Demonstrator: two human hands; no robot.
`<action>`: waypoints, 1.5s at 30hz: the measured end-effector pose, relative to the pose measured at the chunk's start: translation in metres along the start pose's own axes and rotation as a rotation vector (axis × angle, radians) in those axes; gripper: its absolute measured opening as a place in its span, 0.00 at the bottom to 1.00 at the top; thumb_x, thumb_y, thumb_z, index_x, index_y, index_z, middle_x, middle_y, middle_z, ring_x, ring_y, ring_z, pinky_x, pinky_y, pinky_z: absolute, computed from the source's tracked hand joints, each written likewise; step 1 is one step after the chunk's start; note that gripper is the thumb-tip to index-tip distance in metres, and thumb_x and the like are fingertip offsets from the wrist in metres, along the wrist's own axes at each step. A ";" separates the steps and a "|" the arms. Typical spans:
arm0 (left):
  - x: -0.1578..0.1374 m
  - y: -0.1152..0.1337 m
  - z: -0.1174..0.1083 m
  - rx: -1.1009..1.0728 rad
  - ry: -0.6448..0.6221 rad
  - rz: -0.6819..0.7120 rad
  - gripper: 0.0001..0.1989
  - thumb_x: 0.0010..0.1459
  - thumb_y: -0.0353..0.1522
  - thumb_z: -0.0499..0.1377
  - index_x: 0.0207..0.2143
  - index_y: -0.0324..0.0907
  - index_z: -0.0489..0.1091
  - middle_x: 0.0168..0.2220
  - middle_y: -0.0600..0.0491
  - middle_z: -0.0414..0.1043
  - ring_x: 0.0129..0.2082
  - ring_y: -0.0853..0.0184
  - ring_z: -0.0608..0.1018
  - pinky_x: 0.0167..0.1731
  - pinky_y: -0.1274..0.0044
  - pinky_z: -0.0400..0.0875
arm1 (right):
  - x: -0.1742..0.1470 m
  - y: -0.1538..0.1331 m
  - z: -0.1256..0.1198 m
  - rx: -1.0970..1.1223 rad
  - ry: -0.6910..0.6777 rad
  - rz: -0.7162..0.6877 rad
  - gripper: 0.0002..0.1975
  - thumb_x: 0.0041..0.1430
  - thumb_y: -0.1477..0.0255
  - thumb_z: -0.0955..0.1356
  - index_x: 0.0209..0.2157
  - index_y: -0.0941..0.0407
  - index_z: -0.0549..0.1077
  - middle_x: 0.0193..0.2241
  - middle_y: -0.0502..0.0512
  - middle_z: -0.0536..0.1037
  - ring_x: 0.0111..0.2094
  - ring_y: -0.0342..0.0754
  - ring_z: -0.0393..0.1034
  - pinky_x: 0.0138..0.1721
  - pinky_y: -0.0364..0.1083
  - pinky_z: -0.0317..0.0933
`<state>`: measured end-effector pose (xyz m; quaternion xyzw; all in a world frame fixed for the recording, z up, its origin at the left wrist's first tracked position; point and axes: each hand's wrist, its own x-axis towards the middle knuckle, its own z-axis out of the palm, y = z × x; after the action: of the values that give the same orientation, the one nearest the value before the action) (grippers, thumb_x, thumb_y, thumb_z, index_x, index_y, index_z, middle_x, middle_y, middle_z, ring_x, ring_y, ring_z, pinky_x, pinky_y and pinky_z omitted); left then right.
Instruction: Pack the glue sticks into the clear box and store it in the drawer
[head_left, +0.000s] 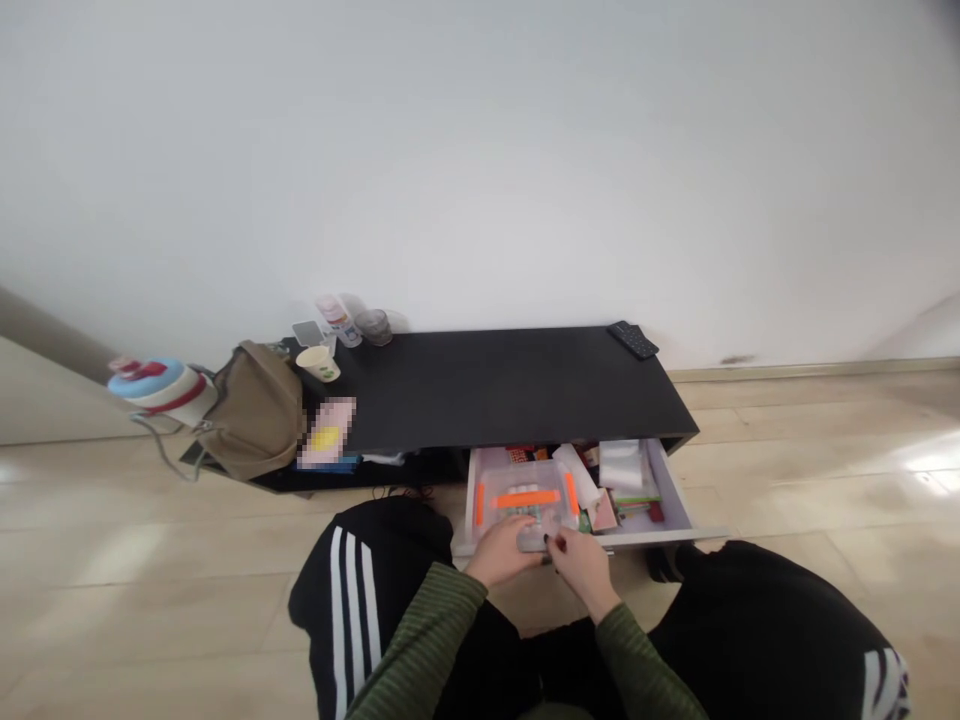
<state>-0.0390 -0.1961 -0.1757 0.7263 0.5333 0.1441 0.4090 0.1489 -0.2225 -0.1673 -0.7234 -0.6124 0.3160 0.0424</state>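
Note:
Over the front edge of the open drawer [679, 505], my two hands meet at a small clear plastic piece [532, 540]. My left hand [504, 552] is curled around its left side. From the right, my right hand [582, 566] pinches at its edge, thumb and finger pressed together. What exactly the piece is, I cannot make out. Just behind it, in the drawer's left part, sits a clear plastic box [495, 490] with an orange handle and orange side clips. Small whitish-green items show through its lid.
Papers, a clear plastic bag [621, 466] and small boxes fill the drawer's right side. On the black cabinet [480, 385] are a remote control [634, 340], a paper cup [318, 364], a spray can [339, 320], a glass [374, 326] and a brown bag [259, 415]. My knees flank the drawer.

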 end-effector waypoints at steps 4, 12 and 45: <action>0.002 0.001 0.009 0.162 0.028 0.034 0.26 0.49 0.33 0.68 0.53 0.47 0.75 0.55 0.47 0.76 0.57 0.51 0.74 0.62 0.58 0.63 | 0.008 0.001 0.001 0.015 0.026 -0.034 0.15 0.65 0.64 0.66 0.26 0.53 0.75 0.30 0.59 0.80 0.36 0.53 0.75 0.33 0.44 0.54; 0.015 -0.001 0.016 0.227 0.236 0.131 0.26 0.54 0.22 0.56 0.54 0.46 0.73 0.54 0.46 0.75 0.57 0.55 0.74 0.65 0.55 0.59 | 0.039 -0.007 -0.013 0.017 0.081 -0.022 0.16 0.66 0.63 0.65 0.26 0.53 0.76 0.28 0.57 0.81 0.34 0.50 0.74 0.32 0.44 0.52; -0.004 0.052 -0.085 -1.186 -0.498 0.311 0.32 0.39 0.42 0.74 0.49 0.44 0.75 0.13 0.67 0.56 0.09 0.80 0.56 0.13 0.84 0.51 | 0.015 -0.054 -0.147 0.877 -0.669 -0.787 0.19 0.49 0.61 0.77 0.42 0.53 0.80 0.23 0.47 0.75 0.23 0.41 0.66 0.27 0.42 0.59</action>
<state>-0.0610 -0.1672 -0.0832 0.4582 0.1418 0.2985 0.8251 0.1783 -0.1480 -0.0316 -0.2256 -0.6256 0.7030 0.2520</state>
